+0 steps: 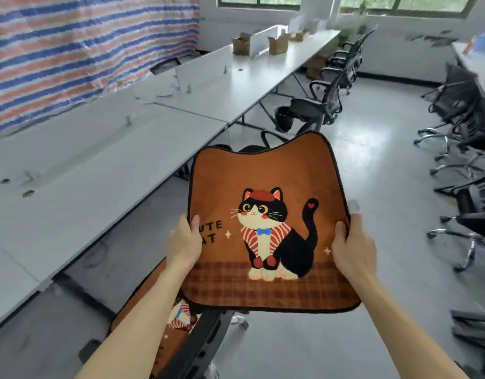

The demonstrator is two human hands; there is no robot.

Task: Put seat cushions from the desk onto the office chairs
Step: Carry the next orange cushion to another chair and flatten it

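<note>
left grip [184, 242]: clamped on cat cushion [263, 165] left edge | right grip [353, 247]: clamped on its right edge | cat cushion: held flat between both grips, airborne, counter [99, 149] to the left | second cushion [181, 317]: below left grip

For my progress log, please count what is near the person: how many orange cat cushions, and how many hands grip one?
Orange cat cushions: 2 (held cushion; lower cushion, partly hidden behind the left arm)
Hands gripping the held cushion: 2 (left hand; right hand)
Total: 4
</note>
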